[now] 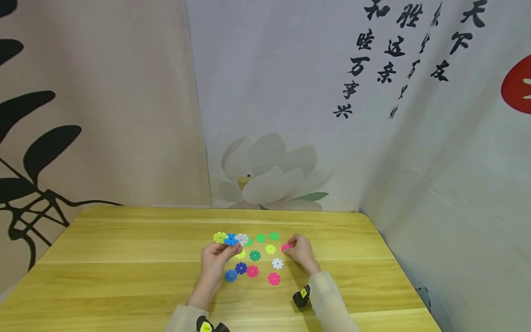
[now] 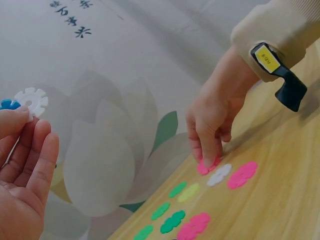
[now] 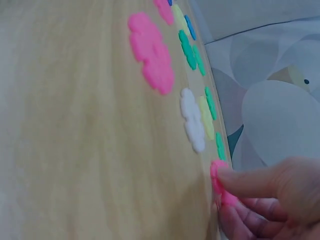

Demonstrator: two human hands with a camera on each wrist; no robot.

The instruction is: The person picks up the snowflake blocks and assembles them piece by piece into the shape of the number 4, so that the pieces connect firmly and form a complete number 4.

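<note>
Hands over a wooden counter [image 1: 124,258]. The left hand [image 1: 215,260] is raised and pinches a joined row of yellow, blue and white snowflake discs [image 1: 231,239] above the counter. The right hand [image 1: 300,252] pinches a pink disc [image 1: 286,247] lying at the right edge of the loose discs [image 1: 255,260] scattered flat between both hands.

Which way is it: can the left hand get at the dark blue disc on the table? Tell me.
Probably yes. The left hand holds a joined row of discs just above it, and the dark blue disc lies uncovered beside that wrist, though the fingers are occupied.
</note>
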